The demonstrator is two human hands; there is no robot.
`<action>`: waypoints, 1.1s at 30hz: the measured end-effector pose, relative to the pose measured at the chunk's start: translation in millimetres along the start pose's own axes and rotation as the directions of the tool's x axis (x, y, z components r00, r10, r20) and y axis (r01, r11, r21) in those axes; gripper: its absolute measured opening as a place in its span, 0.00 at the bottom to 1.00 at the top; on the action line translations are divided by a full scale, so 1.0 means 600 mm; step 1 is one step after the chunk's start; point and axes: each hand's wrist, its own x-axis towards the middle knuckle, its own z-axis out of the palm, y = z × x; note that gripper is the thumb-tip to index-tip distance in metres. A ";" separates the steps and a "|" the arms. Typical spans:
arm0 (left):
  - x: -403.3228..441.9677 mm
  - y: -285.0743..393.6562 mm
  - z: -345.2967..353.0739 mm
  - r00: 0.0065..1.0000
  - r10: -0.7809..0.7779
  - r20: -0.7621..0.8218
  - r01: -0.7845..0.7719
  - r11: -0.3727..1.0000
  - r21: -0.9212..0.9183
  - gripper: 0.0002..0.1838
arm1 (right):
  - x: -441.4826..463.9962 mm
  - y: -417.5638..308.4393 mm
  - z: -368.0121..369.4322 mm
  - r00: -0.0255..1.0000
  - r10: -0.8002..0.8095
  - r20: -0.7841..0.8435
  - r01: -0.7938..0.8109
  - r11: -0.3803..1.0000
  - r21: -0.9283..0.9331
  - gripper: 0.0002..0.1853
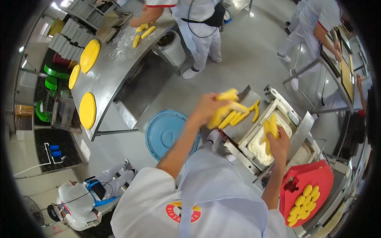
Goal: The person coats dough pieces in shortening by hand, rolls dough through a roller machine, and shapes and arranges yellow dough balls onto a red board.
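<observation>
My left hand [207, 108] is closed round several yellow dough strips [227, 95], smeared by motion, over the left end of a metal machine. More yellow dough strips [234, 118] lie side by side on the machine's metal plate just below it. My right hand [279, 143] grips yellow dough strips [271, 126] above a pan of whitish flour or cream [260, 152] set in the machine. The fingertips of that hand are partly hidden behind the dough.
A red tray [323, 178] with several yellow dough pieces [304, 201] is at my right. A blue lidded bin [160, 133] stands on the floor. Yellow dough discs [88, 110] lie on the steel table [105, 83]. Co-workers [198, 31] stand around the room.
</observation>
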 end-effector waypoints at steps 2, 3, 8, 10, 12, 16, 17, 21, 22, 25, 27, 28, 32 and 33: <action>-0.017 0.080 -0.122 0.964 0.022 -0.266 -0.043 0.996 -0.073 0.16 | 0.056 -0.132 0.082 0.946 -0.272 0.176 0.242 0.955 0.174 0.24; -0.008 0.105 -0.186 0.919 0.131 -0.372 -0.176 0.980 -0.089 0.16 | 0.083 -0.208 0.129 0.883 -0.396 0.254 0.346 0.912 0.219 0.26; 0.135 0.210 -0.572 0.542 0.484 -0.687 -0.139 0.858 0.494 0.27 | 0.220 -0.572 0.412 0.533 -0.748 0.395 0.665 0.660 0.350 0.36; 0.127 0.164 -0.734 0.457 0.468 -0.756 -0.263 0.884 0.388 0.26 | 0.258 -0.566 0.501 0.629 -0.742 0.233 0.668 0.669 0.328 0.46; 0.105 0.049 -0.831 0.480 0.416 -0.772 -0.434 0.878 0.204 0.27 | 0.234 -0.470 0.500 0.602 -0.750 0.272 0.605 0.652 0.458 0.35; 0.099 -0.177 -0.549 0.753 0.128 -0.646 -0.039 0.988 0.149 0.23 | 0.128 -0.121 0.460 0.811 -0.232 0.537 -0.077 0.868 0.490 0.18; 0.110 -0.255 -0.440 0.872 0.031 -0.489 0.032 0.992 0.120 0.21 | 0.093 -0.009 0.484 0.923 -0.184 0.339 0.032 0.912 0.408 0.17; 0.167 -0.377 -0.032 0.987 0.024 0.162 -0.081 0.932 0.354 0.22 | 0.030 0.167 0.430 0.922 0.366 0.129 -0.384 0.818 0.428 0.17; 0.193 -0.365 0.042 0.975 0.090 0.202 -0.173 0.883 0.437 0.24 | 0.043 0.184 0.420 0.933 0.358 0.040 -0.343 0.848 0.405 0.19; 0.331 -0.424 0.168 0.988 0.021 0.153 -0.132 0.631 0.765 0.33 | 0.114 0.159 0.384 0.921 0.306 -0.241 -0.211 0.912 0.351 0.25; 0.389 -0.521 0.203 0.988 0.107 0.109 -0.144 0.412 0.900 0.38 | 0.194 0.166 0.391 0.898 0.354 -0.263 -0.294 0.925 0.240 0.29; 0.385 -0.535 0.211 0.983 0.105 0.152 -0.180 0.354 0.918 0.39 | 0.232 0.197 0.418 0.874 0.326 -0.361 -0.292 0.945 0.146 0.31; 0.370 -0.582 0.216 0.876 0.361 0.319 -0.407 0.202 0.891 0.39 | 0.360 0.326 0.494 0.750 0.266 -0.605 -0.438 0.885 -0.154 0.32; 0.368 -0.581 0.212 0.837 0.410 0.362 -0.477 0.225 0.849 0.38 | 0.368 0.353 0.503 0.719 0.288 -0.633 -0.516 0.831 -0.208 0.30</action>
